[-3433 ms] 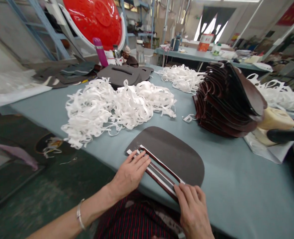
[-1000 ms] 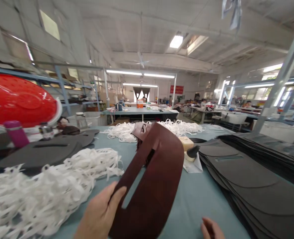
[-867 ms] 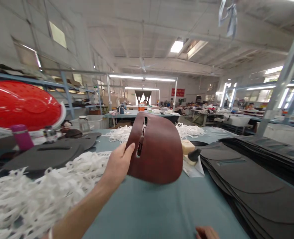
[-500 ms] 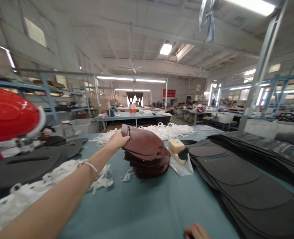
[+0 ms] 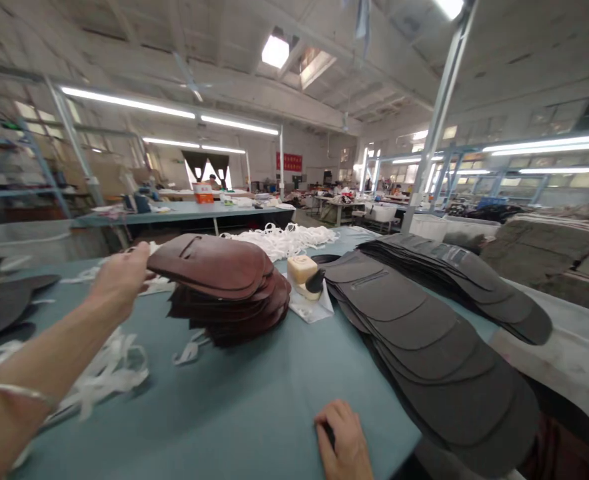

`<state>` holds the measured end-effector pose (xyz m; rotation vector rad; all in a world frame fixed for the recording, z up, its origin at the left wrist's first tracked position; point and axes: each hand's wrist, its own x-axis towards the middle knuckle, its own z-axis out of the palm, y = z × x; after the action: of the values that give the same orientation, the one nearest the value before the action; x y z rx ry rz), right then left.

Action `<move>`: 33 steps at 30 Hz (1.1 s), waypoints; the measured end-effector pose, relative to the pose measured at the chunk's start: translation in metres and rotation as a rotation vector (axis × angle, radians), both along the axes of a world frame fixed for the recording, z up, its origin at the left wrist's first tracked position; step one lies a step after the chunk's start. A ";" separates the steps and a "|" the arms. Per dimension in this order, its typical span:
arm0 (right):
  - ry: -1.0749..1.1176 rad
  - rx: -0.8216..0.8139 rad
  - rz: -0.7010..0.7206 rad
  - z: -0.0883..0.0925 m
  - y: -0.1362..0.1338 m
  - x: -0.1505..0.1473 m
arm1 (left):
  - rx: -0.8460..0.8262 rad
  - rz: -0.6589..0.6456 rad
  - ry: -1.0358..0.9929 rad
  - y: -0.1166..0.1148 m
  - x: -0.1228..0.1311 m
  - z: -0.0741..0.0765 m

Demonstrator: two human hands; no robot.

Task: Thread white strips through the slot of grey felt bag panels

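Brown leather pieces (image 5: 219, 267) lie in a fanned stack on the blue-green tabletop (image 5: 254, 413), their left end raised. At that end is my left hand (image 5: 122, 277), its fingers closed on the edge of the leather; a silvery bracelet circles the wrist. My right hand (image 5: 344, 437) rests curled on the tabletop near the front edge, round something small and dark, mostly hidden. Right of the brown stack, a cream-coloured block (image 5: 302, 269) and a black-tipped item (image 5: 315, 283) sit on a white sheet (image 5: 319, 310).
Dark grey pieces (image 5: 424, 333) are fanned out on the right, with a second row (image 5: 454, 270) behind. White straps (image 5: 287, 240) lie at the back, more (image 5: 112, 373) at the left. A metal post (image 5: 437, 127) rises beyond the table. Another table (image 5: 174, 212) stands farther off.
The view has turned right, so the scene has shifted left. My left hand is now at the far left end of the brown leather, and more of my right hand shows.
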<state>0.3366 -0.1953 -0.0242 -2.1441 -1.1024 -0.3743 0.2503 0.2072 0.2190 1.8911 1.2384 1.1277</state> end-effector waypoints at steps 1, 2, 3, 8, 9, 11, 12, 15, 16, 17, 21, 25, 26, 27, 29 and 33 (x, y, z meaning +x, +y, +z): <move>0.037 -0.006 0.012 0.002 0.000 0.000 | -0.061 -0.007 -0.007 0.003 -0.006 -0.007; 0.075 0.003 0.023 0.004 0.001 0.002 | -0.122 -0.021 -0.006 0.005 -0.013 -0.016; 0.113 0.023 0.032 0.006 0.004 0.005 | -0.165 -0.036 0.002 0.007 -0.019 -0.026; 0.234 0.094 0.041 0.012 0.055 0.045 | -0.256 -0.143 0.158 0.010 -0.031 -0.103; 0.229 0.088 0.036 0.012 0.070 0.054 | -0.247 -0.173 0.207 0.009 -0.030 -0.121; 0.207 0.070 0.026 0.012 0.100 0.069 | -0.199 -0.232 0.295 0.005 -0.027 -0.155; 0.200 0.060 0.024 0.011 0.113 0.074 | -0.170 -0.259 0.335 0.002 -0.025 -0.169; 0.195 0.042 0.012 0.009 0.137 0.085 | -0.090 -0.360 0.443 -0.007 -0.023 -0.194; 0.194 0.037 0.009 0.008 0.140 0.088 | -0.073 -0.405 0.477 -0.009 -0.025 -0.197; 0.194 0.035 0.009 0.008 0.142 0.090 | -0.061 -0.457 0.511 -0.012 -0.028 -0.198; 0.187 0.000 0.016 0.003 0.147 0.103 | -0.103 -0.735 0.667 -0.018 -0.053 -0.184; 0.157 -0.118 -0.028 0.000 0.157 0.114 | -0.249 -1.037 0.774 -0.013 -0.079 -0.155; 0.148 -0.154 -0.045 0.001 0.159 0.115 | -0.257 -1.056 0.757 -0.010 -0.082 -0.148; 0.140 -0.188 -0.059 0.002 0.160 0.115 | -0.243 -1.037 0.725 -0.006 -0.082 -0.143; 0.138 -0.240 -0.079 0.006 0.162 0.112 | -0.170 -0.925 0.640 0.001 -0.075 -0.139; 0.166 -0.273 -0.089 0.012 0.161 0.108 | -0.037 -0.734 0.545 -0.007 -0.045 -0.160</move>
<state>0.4447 -0.0341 -0.0120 -2.4198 -1.0123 -0.0853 0.2050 0.2004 0.0593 2.4063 0.6697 0.2068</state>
